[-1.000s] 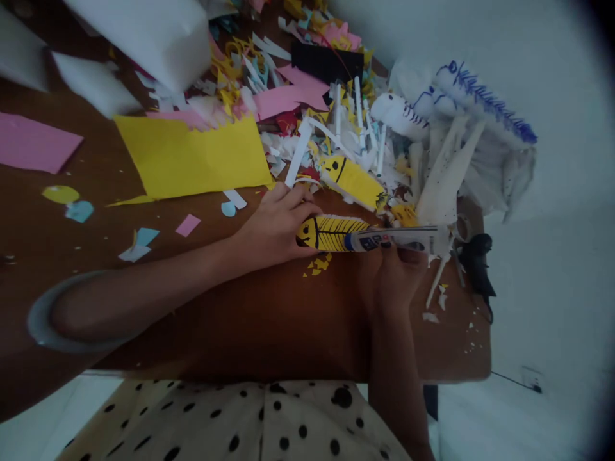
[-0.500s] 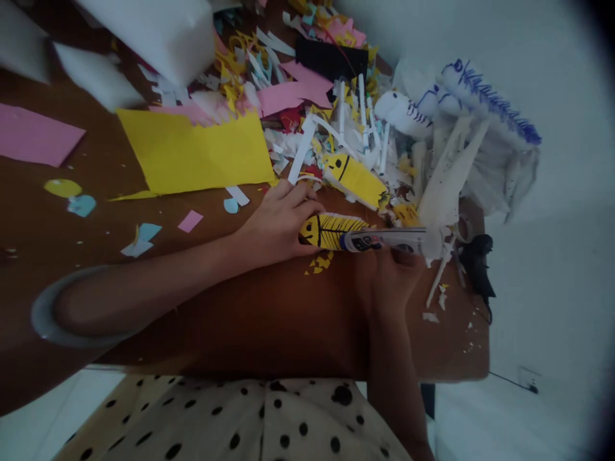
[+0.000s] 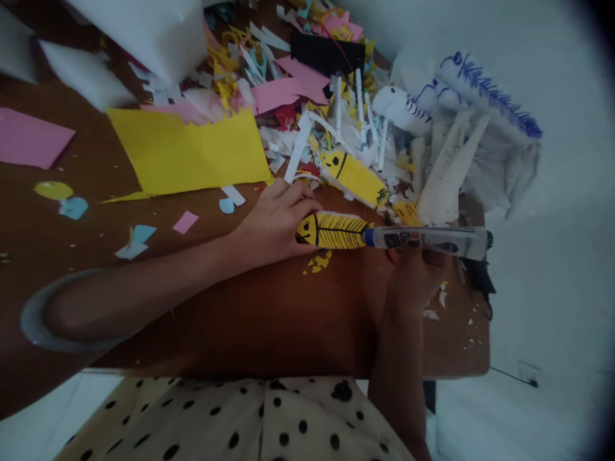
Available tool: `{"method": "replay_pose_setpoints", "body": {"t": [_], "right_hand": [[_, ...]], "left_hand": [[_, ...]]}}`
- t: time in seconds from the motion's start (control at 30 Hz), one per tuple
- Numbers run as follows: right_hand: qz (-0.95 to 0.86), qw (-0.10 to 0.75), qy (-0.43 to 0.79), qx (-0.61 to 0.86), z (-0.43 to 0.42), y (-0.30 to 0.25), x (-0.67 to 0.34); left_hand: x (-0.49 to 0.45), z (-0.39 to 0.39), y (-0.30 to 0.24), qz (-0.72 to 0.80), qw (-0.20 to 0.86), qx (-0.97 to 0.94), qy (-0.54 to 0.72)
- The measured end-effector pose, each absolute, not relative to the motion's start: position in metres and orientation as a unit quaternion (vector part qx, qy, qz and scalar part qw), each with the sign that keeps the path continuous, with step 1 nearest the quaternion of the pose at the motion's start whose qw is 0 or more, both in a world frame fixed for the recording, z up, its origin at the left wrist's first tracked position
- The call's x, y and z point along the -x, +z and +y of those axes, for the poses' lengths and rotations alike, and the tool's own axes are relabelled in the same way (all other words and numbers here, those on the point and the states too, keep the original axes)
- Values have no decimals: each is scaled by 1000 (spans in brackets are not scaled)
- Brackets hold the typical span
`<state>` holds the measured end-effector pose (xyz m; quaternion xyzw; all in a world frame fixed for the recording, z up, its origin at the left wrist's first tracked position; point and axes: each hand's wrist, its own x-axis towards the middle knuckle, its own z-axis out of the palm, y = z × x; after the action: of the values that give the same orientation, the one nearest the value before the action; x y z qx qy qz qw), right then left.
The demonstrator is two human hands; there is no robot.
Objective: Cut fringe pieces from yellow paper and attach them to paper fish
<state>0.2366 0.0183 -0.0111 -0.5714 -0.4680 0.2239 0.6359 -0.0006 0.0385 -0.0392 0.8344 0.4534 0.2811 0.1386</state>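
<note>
My left hand (image 3: 283, 221) grips the head end of a yellow paper fish (image 3: 339, 230), which has a black eye and black bone-like lines drawn on it. In my right hand (image 3: 418, 269) is a glue bottle (image 3: 432, 240), a pale tube with a blue tip, lying almost level. Its tip is at the fish's tail end; whether it touches the paper I cannot tell. Just beyond lies a second yellow paper fish (image 3: 353, 179) with a plainer body. Small yellow scraps (image 3: 317, 262) rest below my left hand.
A large yellow sheet (image 3: 192, 150), a pink paper piece (image 3: 33, 137) and many cuttings spread across the brown table (image 3: 269, 320). White paper rolls (image 3: 359, 109), a black strip (image 3: 329, 54) and white shapes with blue drawing (image 3: 494, 96) lie at the back. A white wall is on the right.
My right hand has moved right with the glue bottle, so its tip went from over the fish's body to the tail end. More of the fish shows. My left hand stays on it.
</note>
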Motion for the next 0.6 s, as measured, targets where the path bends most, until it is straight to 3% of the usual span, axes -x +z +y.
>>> {"method": "replay_pose_setpoints", "body": {"t": [0.33,0.6], "right_hand": [[-493,572,278,593,13,-26,-212],[-488,585,292,578,19,-38,-224]], "left_hand": [[0,38,-38,451,144,-839,268],[0,38,-39,460,150,-832,272]]}}
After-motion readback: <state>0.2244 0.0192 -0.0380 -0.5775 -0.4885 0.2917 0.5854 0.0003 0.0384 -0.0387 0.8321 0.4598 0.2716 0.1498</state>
